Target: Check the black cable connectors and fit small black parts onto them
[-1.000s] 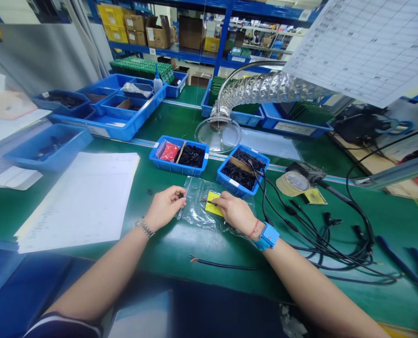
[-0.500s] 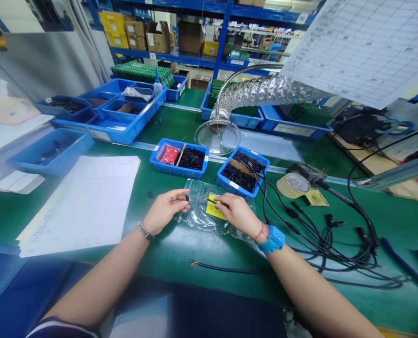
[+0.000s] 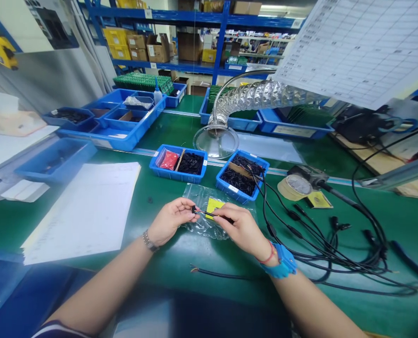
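Observation:
Between its thumb and fingers my left hand [image 3: 175, 219] pinches a small black part [image 3: 194, 209]. My right hand [image 3: 240, 226] grips a thin black cable [image 3: 209, 214], whose stripped end with fine coloured wires meets the black part. Whether the wires go into the part is too small to tell. Under both hands lies a clear plastic bag [image 3: 209, 231] with a yellow label [image 3: 214, 205]. Another black cable [image 3: 223, 274] with bared coloured wires rests on the green table nearer to me.
Behind my hands stand a blue bin [image 3: 179, 174] with a red packet and black rings, and a blue bin [image 3: 242, 174] of small black parts. A fume hood [image 3: 216, 142] hangs behind them. Stacked papers [image 3: 85, 211] lie left; coiled black cables [image 3: 330, 253] and a soldering-wire-like roll [image 3: 294, 187] lie right.
My hands have come together: the cable's wire end in my right hand now meets the black part in my left hand. The view has tilted up slightly.

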Tool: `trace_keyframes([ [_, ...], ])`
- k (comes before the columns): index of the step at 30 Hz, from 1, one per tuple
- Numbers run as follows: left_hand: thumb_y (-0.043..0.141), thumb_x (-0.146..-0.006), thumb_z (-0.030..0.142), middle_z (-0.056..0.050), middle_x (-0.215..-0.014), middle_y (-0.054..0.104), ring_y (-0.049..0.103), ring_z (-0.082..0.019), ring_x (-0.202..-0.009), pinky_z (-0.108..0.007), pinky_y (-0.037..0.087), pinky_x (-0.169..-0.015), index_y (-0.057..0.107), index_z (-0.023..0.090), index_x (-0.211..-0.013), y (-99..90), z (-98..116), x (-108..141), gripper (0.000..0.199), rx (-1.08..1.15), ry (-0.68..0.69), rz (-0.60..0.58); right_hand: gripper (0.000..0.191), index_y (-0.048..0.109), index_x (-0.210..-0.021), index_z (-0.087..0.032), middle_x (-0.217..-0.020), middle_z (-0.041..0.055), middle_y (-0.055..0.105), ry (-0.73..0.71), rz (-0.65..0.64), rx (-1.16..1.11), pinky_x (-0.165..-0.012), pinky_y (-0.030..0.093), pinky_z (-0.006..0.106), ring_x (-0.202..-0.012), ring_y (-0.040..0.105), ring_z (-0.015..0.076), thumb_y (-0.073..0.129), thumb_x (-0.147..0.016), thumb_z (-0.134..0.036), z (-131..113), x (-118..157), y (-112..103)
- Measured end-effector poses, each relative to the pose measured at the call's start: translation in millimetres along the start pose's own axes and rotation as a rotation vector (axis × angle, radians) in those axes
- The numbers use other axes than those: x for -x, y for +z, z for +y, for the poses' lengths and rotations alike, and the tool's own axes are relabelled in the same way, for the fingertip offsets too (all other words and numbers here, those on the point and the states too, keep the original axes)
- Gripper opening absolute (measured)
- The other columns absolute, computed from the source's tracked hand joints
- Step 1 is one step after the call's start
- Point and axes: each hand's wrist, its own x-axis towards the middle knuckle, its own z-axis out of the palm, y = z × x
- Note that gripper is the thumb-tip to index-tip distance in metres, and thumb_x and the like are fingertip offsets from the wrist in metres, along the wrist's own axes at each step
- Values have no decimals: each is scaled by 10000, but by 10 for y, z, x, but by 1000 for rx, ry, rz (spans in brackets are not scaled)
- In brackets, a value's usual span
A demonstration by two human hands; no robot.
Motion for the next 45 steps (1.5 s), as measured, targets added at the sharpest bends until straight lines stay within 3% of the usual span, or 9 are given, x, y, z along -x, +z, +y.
trace_keyframes([
  [9, 659, -654, 155, -14, -753, 616, 617, -118, -688, -231, 483, -665, 542, 137, -865, 19, -11, 15, 242, -9, -22, 9, 215, 602, -925, -197, -821, 57, 588, 7, 43, 261, -653, 436, 266, -740, 552, 155, 406, -847, -235, 3, 89, 51],
  [14, 657, -659, 153, -5, -728, 608, 621, -120, -690, -231, 483, -664, 534, 141, -873, 14, -19, 17, 247, 50, -54, 31, 246, 603, -935, -211, -814, 61, 585, -55, 23, 509, -587, 400, 244, -723, 555, 150, 370, -861, -235, -29, 139, 69],
  [20, 662, -655, 159, -6, -716, 620, 621, -121, -677, -231, 481, -659, 550, 137, -862, 7, -28, 24, 236, -23, -34, 39, 226, 609, -897, -203, -767, 53, 579, -114, 59, 604, -571, 378, 225, -690, 535, 131, 387, -856, -218, -47, 153, 71],
  [29, 689, -625, 191, -26, -781, 665, 614, -123, -698, -245, 485, -699, 643, 149, -860, 4, -80, 32, 243, -194, -40, 23, 211, 577, -961, -167, -815, 56, 583, -206, 18, 432, -602, 421, 217, -733, 542, 131, 397, -858, -206, 24, 169, 122],
  [34, 671, -644, 215, -46, -867, 652, 595, -144, -784, -258, 481, -739, 669, 161, -833, 34, -60, 54, 196, -418, 100, -12, 212, 564, -946, -173, -805, 51, 560, -63, -75, 252, -620, 414, 238, -709, 519, 130, 377, -865, -231, -1, 163, 196],
  [38, 633, -683, 207, -60, -836, 652, 597, -142, -758, -246, 482, -706, 676, 150, -832, 67, -39, 82, 165, -623, 222, -41, 205, 556, -788, -167, -714, 15, 539, 73, -146, -45, -647, 393, 234, -683, 488, 115, 381, -866, -238, -37, 108, 184],
  [41, 612, -702, 195, -58, -814, 659, 603, -133, -729, -233, 486, -674, 674, 151, -832, 101, -40, 112, 151, -684, 271, -88, 251, 516, -680, -154, -630, -10, 490, 186, -191, -232, -603, 373, 218, -617, 451, 97, 374, -865, -247, -52, 69, 158],
  [45, 604, -708, 179, -54, -806, 665, 607, -127, -723, -226, 487, -682, 674, 152, -824, 139, -56, 149, 138, -733, 335, -48, 255, 502, -652, -149, -596, -26, 453, 249, -221, -343, -571, 350, 208, -578, 410, 86, 393, -849, -269, -63, 62, 141],
])
